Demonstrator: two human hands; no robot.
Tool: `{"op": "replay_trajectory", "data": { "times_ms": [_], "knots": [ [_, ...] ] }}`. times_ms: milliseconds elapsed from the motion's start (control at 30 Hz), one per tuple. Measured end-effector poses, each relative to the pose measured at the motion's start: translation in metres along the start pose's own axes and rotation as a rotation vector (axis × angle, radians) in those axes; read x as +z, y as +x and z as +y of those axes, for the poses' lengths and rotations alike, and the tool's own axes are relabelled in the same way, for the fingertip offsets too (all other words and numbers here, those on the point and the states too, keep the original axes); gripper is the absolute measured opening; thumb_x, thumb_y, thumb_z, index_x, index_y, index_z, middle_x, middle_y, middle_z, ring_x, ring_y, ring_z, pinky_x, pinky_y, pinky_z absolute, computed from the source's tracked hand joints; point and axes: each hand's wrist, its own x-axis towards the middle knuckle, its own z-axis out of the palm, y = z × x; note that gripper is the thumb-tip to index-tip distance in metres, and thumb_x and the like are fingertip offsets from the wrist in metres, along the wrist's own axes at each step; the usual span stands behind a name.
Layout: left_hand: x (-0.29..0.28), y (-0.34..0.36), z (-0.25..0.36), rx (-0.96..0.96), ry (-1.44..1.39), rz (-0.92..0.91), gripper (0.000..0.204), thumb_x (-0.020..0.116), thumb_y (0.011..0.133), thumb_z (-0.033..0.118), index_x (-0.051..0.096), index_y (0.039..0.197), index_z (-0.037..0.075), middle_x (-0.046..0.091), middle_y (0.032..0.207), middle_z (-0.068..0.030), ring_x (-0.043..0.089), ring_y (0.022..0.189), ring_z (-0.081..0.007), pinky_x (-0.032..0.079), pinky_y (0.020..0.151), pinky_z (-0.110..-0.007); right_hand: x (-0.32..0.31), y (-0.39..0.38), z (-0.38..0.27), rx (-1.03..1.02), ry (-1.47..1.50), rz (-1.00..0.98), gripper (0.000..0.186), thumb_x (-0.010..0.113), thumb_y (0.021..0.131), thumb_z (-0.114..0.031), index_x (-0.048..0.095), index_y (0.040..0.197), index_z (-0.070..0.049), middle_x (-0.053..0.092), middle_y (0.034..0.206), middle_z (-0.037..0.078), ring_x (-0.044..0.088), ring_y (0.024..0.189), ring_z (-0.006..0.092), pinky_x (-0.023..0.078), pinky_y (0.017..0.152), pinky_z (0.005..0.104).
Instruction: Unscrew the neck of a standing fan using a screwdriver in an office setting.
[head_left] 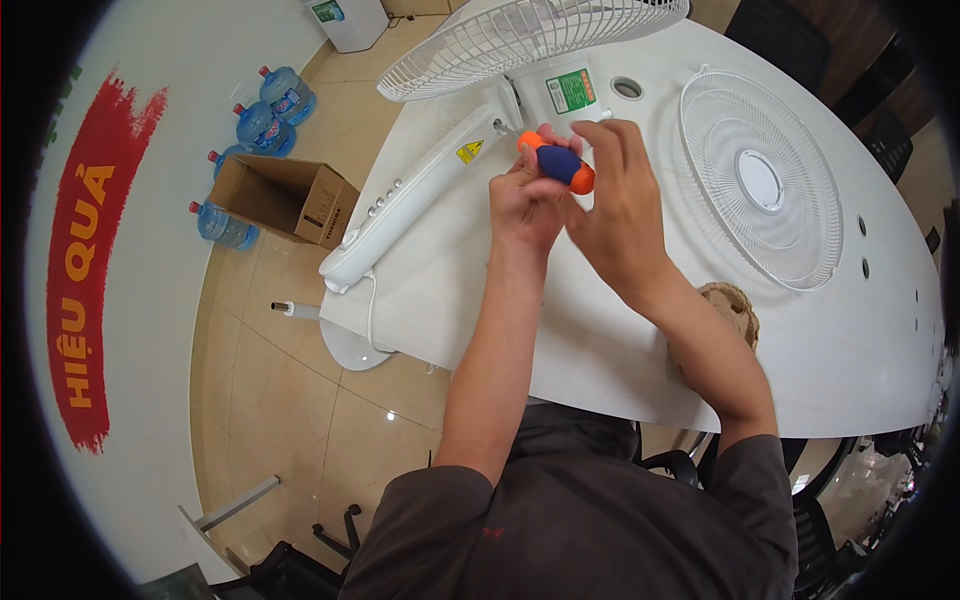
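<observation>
A screwdriver [560,163] with an orange and dark blue handle is held in my left hand [524,208], whose fingers wrap its front part. Its shaft points up and left to a small hole in the white body of a fan [425,175], which lies slantwise on the white table [450,290]. My right hand [622,195] is just right of the handle's end, fingers apart and curved; whether it touches the handle is hard to see. Beyond both hands, the fan's round wire grille [540,40] tilts at the far edge.
A separate round grille [762,180] lies on the right of the table. Behind my right forearm sits a brown moulded pulp piece [732,310]. On the floor at left are an open cardboard box [285,195], several blue water bottles [265,130] and a round white base [352,345].
</observation>
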Motion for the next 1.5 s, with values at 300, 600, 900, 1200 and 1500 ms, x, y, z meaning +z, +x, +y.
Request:
{"op": "replay_trajectory", "data": {
  "times_ms": [300,600,900,1200,1500],
  "knots": [
    [0.008,-0.008,-0.002,0.052,0.047,-0.084,0.031,0.043,0.105,0.029,0.052,0.119,0.003,0.059,0.109,-0.0095,0.058,0.111,-0.0248,0.050,0.095,-0.040,0.004,0.002,0.020,-0.237,0.017,-0.111,0.028,0.070,0.075,-0.002,0.060,0.101,-0.001,0.058,0.109,0.014,0.058,0.100,0.0332,0.051,0.080,0.0410],
    [-0.005,-0.003,0.005,-0.021,0.113,0.015,0.032,0.056,0.100,0.033,0.058,0.112,0.003,0.062,0.106,-0.0064,0.061,0.101,-0.0206,0.053,0.091,-0.033,0.009,-0.007,0.006,-0.051,0.164,-0.046,0.037,0.073,0.073,0.000,0.058,0.106,0.000,0.057,0.111,0.016,0.056,0.105,0.0358,0.050,0.083,0.0423],
    [0.004,-0.004,0.000,-0.036,-0.017,-0.016,0.031,0.053,0.101,0.032,0.054,0.115,0.005,0.062,0.103,-0.0068,0.062,0.099,-0.0187,0.054,0.086,-0.033,0.010,-0.004,0.026,-0.258,0.043,0.002,0.032,0.069,0.073,0.004,0.059,0.103,0.002,0.058,0.107,0.017,0.059,0.091,0.0330,0.052,0.075,0.0403],
    [0.002,-0.001,0.008,-0.035,0.120,-0.161,0.032,0.057,0.099,0.028,0.054,0.117,0.002,0.064,0.107,-0.0092,0.062,0.102,-0.0252,0.054,0.088,-0.039,0.000,0.004,0.034,-0.379,0.089,-0.165,0.034,0.069,0.073,0.005,0.059,0.105,0.000,0.055,0.119,0.015,0.056,0.101,0.0355,0.051,0.084,0.0427],
    [-0.012,0.004,0.004,-0.135,-0.385,-0.259,0.036,0.051,0.101,0.028,0.049,0.127,0.002,0.059,0.118,-0.0126,0.058,0.113,-0.0284,0.053,0.094,-0.041,0.001,-0.007,0.009,0.104,0.175,-0.186,0.038,0.073,0.076,0.001,0.058,0.111,0.001,0.057,0.104,0.016,0.059,0.097,0.0339,0.052,0.074,0.0394]
  ]
}}
